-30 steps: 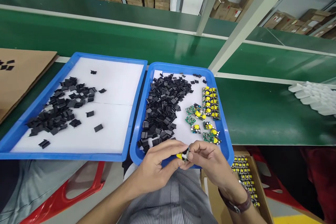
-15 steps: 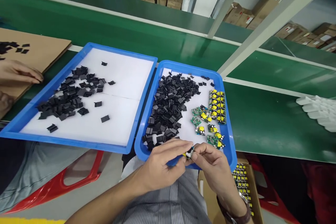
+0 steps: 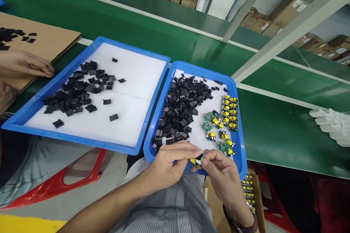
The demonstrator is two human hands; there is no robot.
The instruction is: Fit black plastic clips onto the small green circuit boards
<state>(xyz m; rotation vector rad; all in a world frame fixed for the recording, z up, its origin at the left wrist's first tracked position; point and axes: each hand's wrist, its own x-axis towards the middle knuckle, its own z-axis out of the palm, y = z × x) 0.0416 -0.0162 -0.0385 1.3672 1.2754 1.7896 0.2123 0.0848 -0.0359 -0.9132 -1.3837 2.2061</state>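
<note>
Over the front edge of the right blue tray [image 3: 240, 153], a small circuit board [image 3: 199, 160] with a yellow part is held between my hands. My right hand [image 3: 220, 169] pinches its right side between thumb and fingers. From the left, my left hand [image 3: 171, 164] closes its fingertips on the board's other side; its thumb is mostly hidden. Inside the same tray, bent black pieces [image 3: 182, 105] lie in a heap. To their right sit loose circuit boards [image 3: 212, 136] and a neat block of boards with yellow parts [image 3: 229, 112].
A second blue tray [image 3: 131, 149] with black pieces stands at left. Beyond it, another person's hand [image 3: 32, 63] rests near cardboard [image 3: 62, 40]. A slanted metal post [image 3: 273, 40] rises behind the right tray. Below right is a box of boards [image 3: 250, 193]; white trays [image 3: 332, 123] lie far right.
The view has shifted slightly. My left fingers have shifted a little on the board, so more of its yellow part shows. My right hand keeps its pinch.
</note>
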